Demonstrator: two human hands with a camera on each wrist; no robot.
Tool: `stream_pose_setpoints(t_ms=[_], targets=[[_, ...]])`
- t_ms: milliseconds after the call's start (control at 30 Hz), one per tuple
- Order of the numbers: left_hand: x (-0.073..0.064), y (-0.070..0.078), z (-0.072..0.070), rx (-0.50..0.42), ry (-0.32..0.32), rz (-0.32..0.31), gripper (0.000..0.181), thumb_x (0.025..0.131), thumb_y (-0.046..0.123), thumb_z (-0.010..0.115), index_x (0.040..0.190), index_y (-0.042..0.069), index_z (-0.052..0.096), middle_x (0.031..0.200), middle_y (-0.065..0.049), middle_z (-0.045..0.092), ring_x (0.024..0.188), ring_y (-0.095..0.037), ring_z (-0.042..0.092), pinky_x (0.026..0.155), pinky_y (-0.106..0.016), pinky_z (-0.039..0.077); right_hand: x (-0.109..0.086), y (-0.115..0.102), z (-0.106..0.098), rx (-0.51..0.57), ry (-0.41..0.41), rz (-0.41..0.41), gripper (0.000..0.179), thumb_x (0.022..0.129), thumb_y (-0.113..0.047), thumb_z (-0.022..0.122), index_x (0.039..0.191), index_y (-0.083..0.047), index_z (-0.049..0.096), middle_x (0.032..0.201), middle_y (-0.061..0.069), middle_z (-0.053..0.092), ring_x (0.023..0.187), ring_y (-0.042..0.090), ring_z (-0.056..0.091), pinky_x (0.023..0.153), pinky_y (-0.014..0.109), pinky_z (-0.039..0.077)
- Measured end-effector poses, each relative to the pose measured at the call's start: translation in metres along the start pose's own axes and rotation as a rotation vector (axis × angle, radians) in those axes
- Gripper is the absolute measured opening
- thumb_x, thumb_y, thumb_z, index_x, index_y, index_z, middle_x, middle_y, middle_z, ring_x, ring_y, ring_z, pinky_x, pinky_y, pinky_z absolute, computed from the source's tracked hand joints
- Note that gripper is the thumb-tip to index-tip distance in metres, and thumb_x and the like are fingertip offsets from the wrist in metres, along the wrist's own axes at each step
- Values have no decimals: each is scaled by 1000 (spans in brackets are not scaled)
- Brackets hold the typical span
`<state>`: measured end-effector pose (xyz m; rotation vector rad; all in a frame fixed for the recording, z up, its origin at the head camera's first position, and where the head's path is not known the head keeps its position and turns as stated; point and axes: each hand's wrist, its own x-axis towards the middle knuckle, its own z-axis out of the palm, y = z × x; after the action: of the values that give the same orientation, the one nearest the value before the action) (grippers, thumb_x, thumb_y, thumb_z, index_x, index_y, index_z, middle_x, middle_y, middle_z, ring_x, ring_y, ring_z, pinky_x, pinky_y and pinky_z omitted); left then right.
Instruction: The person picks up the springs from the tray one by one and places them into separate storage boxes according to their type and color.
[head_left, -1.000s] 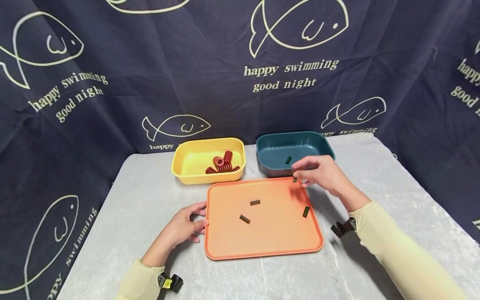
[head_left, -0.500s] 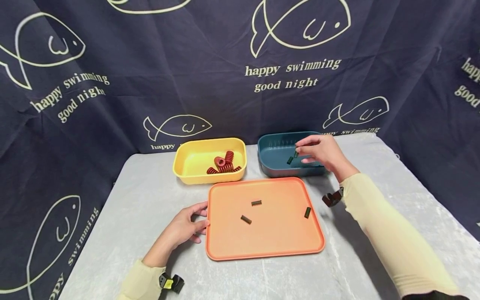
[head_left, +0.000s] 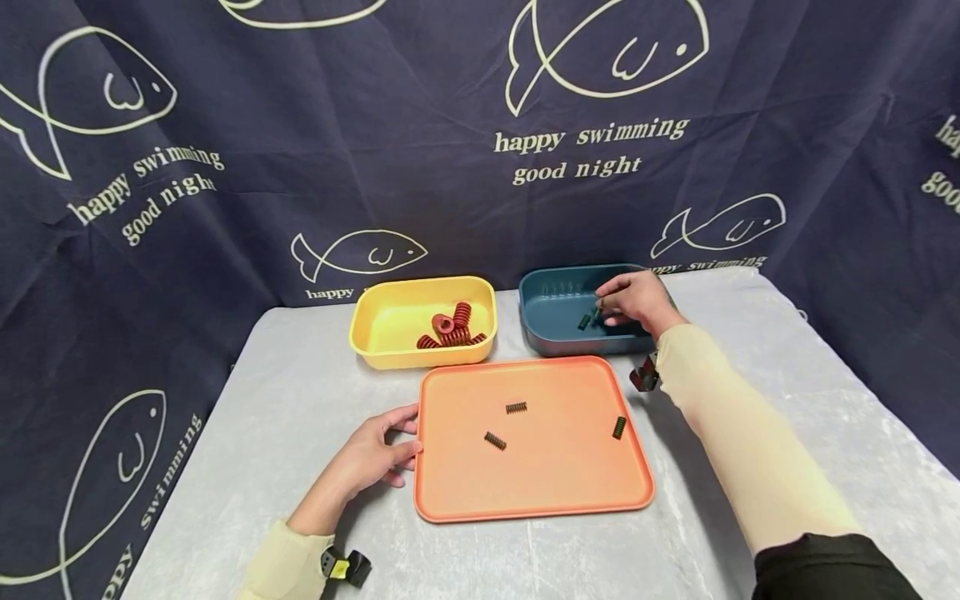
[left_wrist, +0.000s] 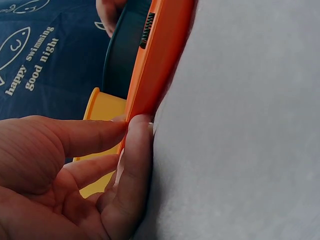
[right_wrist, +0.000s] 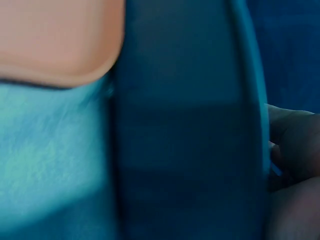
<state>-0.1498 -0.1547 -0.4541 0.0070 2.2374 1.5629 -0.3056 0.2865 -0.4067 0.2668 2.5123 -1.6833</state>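
My left hand [head_left: 372,452] pinches the left edge of the orange tray [head_left: 547,487]. In the left wrist view, the thumb and a finger meet at the tray's rim. Inside the teal bin [head_left: 592,346], my right hand [head_left: 637,302] has a small green spring [head_left: 597,314] at its fingertips, low over the floor. Another green spring [head_left: 583,322] lies just beside it. On the tray rest three dark springs: one near the top [head_left: 516,407], one left of centre [head_left: 495,441] and one by the right rim [head_left: 618,427]. The bin wall hides the right fingertips in the right wrist view.
Left of the teal bin stands a yellow bin [head_left: 375,354] holding several red springs [head_left: 454,329]. Both bins sit behind the tray on a grey-white tabletop [head_left: 285,375]. A dark blue curtain [head_left: 420,167] with fish drawings hangs behind and at the sides.
My right hand has carried the green spring from over the tray's upper right corner back into the teal bin and lowered it beside the other spring. The left hand keeps its place at the tray.
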Motion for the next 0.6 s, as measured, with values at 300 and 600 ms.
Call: stream_pose_setpoints(t_ms=[300,600], targets=[[1,-1,0,2,-3,-3,60,94,-6,68,151,6,51,123,-14,59,74,-24,72,50,-38,60,-2,-2,-3,-49,-5,-6,32,92,10,70,122,15,63,97,20,74,69,16,70,63,35,64],[3,-2,0,9,5,-7,60,94,-6,69,151,7,52,121,-13,60,74,-23,72,50,-39,60,-19,-21,-10,-156,-14,-120,27,96,-8,74,119,6,70,108,20,74,83,24,73,65,37,65]])
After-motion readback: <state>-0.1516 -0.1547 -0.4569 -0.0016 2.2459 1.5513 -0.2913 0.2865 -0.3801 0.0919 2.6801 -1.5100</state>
